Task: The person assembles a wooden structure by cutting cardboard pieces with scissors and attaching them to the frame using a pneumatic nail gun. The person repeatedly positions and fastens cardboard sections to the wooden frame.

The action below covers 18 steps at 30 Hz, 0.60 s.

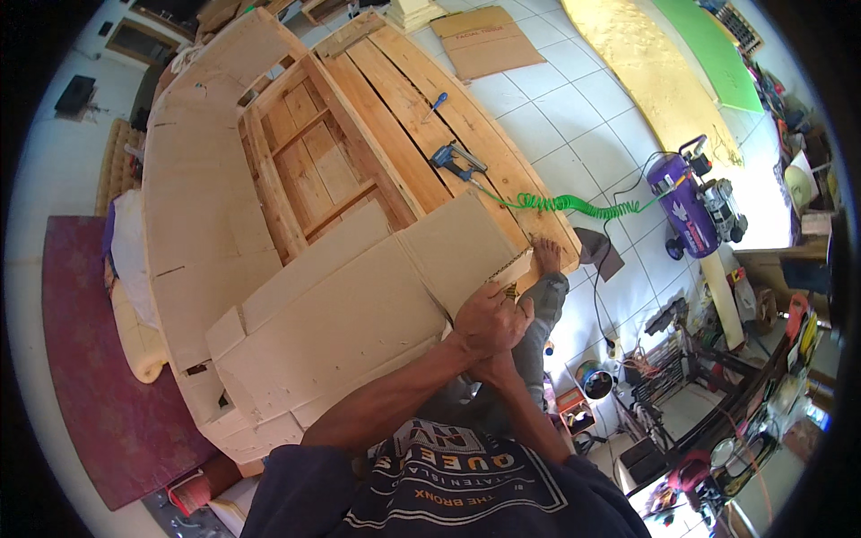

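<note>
A large sheet of brown cardboard (350, 305) lies folded over the near part of a wooden frame (395, 193). At its right corner my left hand (489, 320) is closed, with the knuckles up, against the cardboard's edge. A small yellow-and-black bit (511, 291) shows just beyond the fingers; what the hand grips is hidden. My right hand (491, 364) is beneath the left one, its fingers covered. Farther up on the planks lie a blue air stapler (457, 161) and a blue-handled screwdriver (437, 104).
A coiled green hose (583, 208) links the stapler to a purple air compressor (689, 202) on the tiled floor. My bare foot (547, 255) rests at the frame's right corner. Flat cardboard (487, 42) and yellow foam (637, 67) lie beyond. Cluttered tools (664, 412) fill the lower right.
</note>
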Motion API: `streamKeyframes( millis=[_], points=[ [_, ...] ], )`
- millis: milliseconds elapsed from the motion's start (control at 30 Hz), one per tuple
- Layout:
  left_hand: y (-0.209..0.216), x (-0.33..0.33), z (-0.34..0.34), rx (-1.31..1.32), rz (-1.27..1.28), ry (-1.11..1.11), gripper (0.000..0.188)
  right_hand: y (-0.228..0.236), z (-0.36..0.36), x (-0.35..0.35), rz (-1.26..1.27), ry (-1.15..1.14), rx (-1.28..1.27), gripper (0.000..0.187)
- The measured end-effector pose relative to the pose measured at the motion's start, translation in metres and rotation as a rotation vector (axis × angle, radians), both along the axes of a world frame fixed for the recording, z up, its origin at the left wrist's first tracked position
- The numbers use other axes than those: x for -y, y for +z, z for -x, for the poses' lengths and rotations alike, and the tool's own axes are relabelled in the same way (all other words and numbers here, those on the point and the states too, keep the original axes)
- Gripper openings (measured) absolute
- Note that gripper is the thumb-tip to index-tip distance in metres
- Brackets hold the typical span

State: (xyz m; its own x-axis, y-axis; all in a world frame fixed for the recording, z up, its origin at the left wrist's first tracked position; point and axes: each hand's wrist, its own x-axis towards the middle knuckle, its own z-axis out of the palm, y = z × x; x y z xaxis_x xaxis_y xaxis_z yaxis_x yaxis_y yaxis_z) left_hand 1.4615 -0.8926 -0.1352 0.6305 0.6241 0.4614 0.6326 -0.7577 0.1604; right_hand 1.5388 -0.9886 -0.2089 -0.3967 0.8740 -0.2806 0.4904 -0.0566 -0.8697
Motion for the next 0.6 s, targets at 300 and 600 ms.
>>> streamKeyframes(
  millis=[300,600],
  points=[
    [0.017,-0.038,-0.016,0.051,0.068,0.353,0.029,-0.003,-0.049,-0.077,0.142,0.312,-0.039,0.054],
    [0.036,-0.084,-0.033,0.317,0.142,0.665,0.032,0.024,-0.06,-0.194,0.263,0.884,0.076,0.055]
  ],
)
